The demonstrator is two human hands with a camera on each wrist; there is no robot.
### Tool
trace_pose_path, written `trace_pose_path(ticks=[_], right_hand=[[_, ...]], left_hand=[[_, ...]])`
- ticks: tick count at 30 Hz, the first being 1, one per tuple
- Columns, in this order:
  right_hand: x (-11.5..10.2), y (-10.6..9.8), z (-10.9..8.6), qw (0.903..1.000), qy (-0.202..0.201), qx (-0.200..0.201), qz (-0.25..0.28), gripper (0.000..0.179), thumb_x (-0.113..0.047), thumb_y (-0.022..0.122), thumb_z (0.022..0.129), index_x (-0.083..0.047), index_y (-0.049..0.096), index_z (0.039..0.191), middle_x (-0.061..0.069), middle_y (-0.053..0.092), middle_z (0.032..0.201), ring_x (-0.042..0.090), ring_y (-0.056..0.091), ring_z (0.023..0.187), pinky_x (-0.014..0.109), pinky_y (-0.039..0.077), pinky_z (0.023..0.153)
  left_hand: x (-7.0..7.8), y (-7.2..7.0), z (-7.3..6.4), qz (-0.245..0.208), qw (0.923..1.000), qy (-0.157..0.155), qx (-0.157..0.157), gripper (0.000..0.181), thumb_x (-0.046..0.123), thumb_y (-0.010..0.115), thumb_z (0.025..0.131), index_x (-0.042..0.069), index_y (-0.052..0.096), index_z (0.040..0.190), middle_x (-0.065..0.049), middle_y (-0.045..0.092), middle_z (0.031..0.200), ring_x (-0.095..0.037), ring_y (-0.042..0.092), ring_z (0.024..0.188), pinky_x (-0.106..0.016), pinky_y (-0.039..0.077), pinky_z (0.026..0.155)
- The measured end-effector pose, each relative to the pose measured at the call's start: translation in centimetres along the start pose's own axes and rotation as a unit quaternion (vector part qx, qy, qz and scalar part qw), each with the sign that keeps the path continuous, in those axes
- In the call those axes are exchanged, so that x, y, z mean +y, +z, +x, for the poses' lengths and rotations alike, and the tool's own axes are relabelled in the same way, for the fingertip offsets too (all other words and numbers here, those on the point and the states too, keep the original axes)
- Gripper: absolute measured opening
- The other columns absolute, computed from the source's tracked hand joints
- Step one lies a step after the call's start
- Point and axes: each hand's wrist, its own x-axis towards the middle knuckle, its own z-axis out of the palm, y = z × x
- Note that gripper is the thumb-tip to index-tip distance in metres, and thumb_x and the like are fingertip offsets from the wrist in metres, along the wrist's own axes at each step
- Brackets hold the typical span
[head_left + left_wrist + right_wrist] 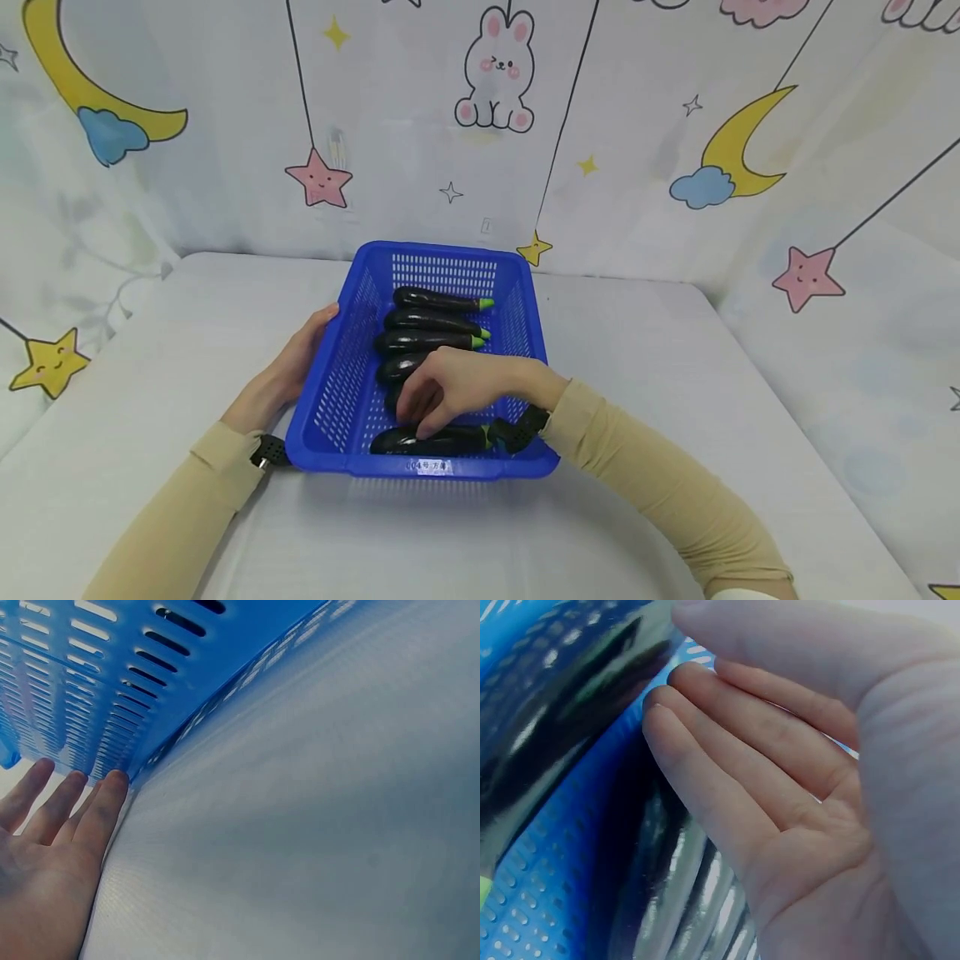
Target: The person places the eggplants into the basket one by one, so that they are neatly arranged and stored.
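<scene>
A blue plastic basket (322,408) holds several dark, glossy eggplants (427,340) with green stem ends, lying crosswise in a column. My right hand (472,383) reaches down inside it. Its thumb touches the front eggplant (457,440), which lies apart from the others by the near wall. In the right wrist view the fingers (727,765) extend loosely between that front eggplant (555,712) and the rest, not wrapped round either. My left hand (292,358) is at the basket's left side, its fingers (97,817) fairly straight against the slotted outer wall (120,682).
The basket stands on a white-covered table (637,375). A pale curtain (405,125) printed with moons, stars and a rabbit hangs behind and at the sides. A label (431,467) is on the basket's near rim. Black straps (517,429) circle both wrists.
</scene>
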Motion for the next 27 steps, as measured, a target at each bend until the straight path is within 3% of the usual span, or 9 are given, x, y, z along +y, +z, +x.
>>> trace_pose_path(ticks=[8, 12, 18, 24, 27], right_hand=[[-0.5, -1.5, -1.7, 0.9972, -0.028, 0.067, -0.018, 0.033, -0.018, 0.075, 0.092, -0.004, 0.069, 0.120, 0.010, 0.072, 0.116, 0.017, 0.070, 0.105, 0.022, 0.054, 0.090], [-0.9, -2.8, -3.6, 0.9924, -0.041, 0.111, -0.031, 0.031, -0.019, 0.074, 0.092, -0.004, 0.070, 0.120, 0.009, 0.073, 0.114, 0.015, 0.070, 0.104, 0.024, 0.055, 0.089], [-0.8, -4.1, -7.3, 0.9808, -0.024, 0.186, -0.055, 0.027, -0.020, 0.074, 0.093, -0.010, 0.072, 0.118, 0.002, 0.073, 0.113, 0.009, 0.069, 0.103, 0.028, 0.056, 0.089], [0.5, -4.6, -10.7, 0.9585, 0.016, 0.272, -0.084, 0.029, -0.020, 0.071, 0.095, -0.010, 0.070, 0.122, 0.001, 0.072, 0.117, 0.015, 0.069, 0.108, 0.033, 0.055, 0.093], [1.4, -4.7, -12.3, 0.9394, 0.040, 0.325, -0.102, 0.030, -0.021, 0.070, 0.096, -0.011, 0.069, 0.124, 0.002, 0.071, 0.119, 0.017, 0.067, 0.111, 0.036, 0.055, 0.095]], left_hand=[[0.3, 0.3, 0.0, 0.003, 1.0000, -0.002, 0.000, 0.082, 0.063, 0.027, 0.100, 0.012, 0.004, 0.160, -0.016, 0.033, 0.147, -0.019, 0.055, 0.116, -0.037, 0.050, 0.094], [0.4, 0.2, -0.1, 0.002, 1.0000, 0.004, 0.001, 0.081, 0.062, 0.027, 0.101, 0.011, 0.005, 0.160, -0.015, 0.037, 0.144, -0.019, 0.056, 0.116, -0.036, 0.051, 0.094], [0.5, 0.3, -0.2, -0.002, 1.0000, 0.008, -0.002, 0.080, 0.061, 0.028, 0.101, 0.011, 0.007, 0.159, -0.011, 0.041, 0.140, -0.018, 0.057, 0.115, -0.036, 0.051, 0.094], [0.4, 0.3, -0.2, -0.004, 1.0000, 0.003, 0.002, 0.080, 0.062, 0.026, 0.101, 0.014, 0.003, 0.160, -0.013, 0.035, 0.144, -0.018, 0.056, 0.116, -0.038, 0.051, 0.094], [0.4, 0.3, -0.3, -0.015, 0.9998, 0.010, 0.002, 0.074, 0.062, 0.026, 0.101, 0.016, 0.014, 0.158, -0.009, 0.044, 0.139, -0.017, 0.058, 0.114, -0.036, 0.052, 0.092]])
